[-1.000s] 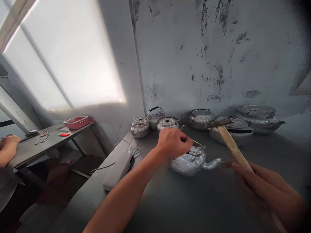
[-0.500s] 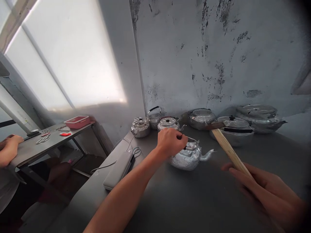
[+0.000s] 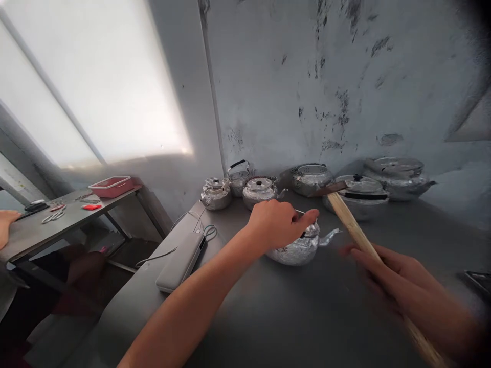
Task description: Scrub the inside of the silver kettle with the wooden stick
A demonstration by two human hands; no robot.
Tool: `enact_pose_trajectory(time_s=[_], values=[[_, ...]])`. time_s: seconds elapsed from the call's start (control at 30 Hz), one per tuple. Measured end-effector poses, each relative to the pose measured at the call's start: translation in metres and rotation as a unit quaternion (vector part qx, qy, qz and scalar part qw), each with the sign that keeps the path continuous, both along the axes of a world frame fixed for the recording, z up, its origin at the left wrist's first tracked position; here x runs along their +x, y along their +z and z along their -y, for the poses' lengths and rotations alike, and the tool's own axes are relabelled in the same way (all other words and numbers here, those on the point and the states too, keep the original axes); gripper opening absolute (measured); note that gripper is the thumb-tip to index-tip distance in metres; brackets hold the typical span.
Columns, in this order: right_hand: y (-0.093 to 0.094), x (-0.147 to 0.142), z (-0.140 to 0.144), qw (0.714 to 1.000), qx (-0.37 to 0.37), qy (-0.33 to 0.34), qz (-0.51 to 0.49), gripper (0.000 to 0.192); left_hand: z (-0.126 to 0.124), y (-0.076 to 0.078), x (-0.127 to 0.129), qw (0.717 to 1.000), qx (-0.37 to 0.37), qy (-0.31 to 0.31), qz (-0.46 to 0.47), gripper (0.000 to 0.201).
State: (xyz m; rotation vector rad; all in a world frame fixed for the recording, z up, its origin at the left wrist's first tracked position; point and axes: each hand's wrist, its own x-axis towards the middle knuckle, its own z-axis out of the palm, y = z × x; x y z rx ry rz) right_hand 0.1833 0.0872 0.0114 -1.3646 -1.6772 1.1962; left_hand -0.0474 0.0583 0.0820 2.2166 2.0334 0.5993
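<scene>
My left hand (image 3: 278, 225) is closed over the top of a small silver kettle (image 3: 297, 253) with a hammered surface. The fingers hide most of its top and handle; a bit of black shows under the thumb. Its curved spout (image 3: 330, 237) points right. In my right hand (image 3: 406, 286) is a hammer (image 3: 355, 225), gripped by its pale wooden handle. The hammer's rusty brown head is raised to the right of the kettle, apart from it, in front of the pots at the back.
Several silver kettles (image 3: 217, 197) line the wall, a larger one (image 3: 402, 181) at right. A grey power bank (image 3: 180, 263) with cables lies left on the table (image 3: 245, 317). On a side table, a pink basket (image 3: 111, 187) and scissors (image 3: 53, 217) sit near another person's hand (image 3: 5, 225).
The view has shifted slightly right. My left hand has moved right over the kettle's top, its thumb stretched further out. The hammer stays raised in my right hand, its head slightly higher.
</scene>
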Motion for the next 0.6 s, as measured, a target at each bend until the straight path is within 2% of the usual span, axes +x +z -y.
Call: enact_pose_trajectory(time_s=[0.1, 0.2, 0.47, 0.6], values=[[-0.003, 0.003, 0.001, 0.998, -0.042, 0.045, -0.02, 0.061, 0.003, 0.002, 0.0, 0.999, -0.028, -0.037, -0.019, 0.073], [-0.006, 0.004, 0.0, 0.997, -0.06, 0.041, -0.028, 0.063, 0.002, 0.0, -0.003, 0.998, -0.026, -0.055, -0.033, 0.07], [-0.006, 0.004, 0.0, 0.996, -0.058, 0.066, -0.03, 0.064, -0.006, -0.009, -0.007, 0.997, 0.029, -0.037, -0.066, 0.059], [-0.011, 0.008, -0.003, 0.996, -0.066, 0.055, -0.028, 0.063, -0.005, -0.012, -0.005, 0.996, 0.037, -0.035, -0.08, 0.056]])
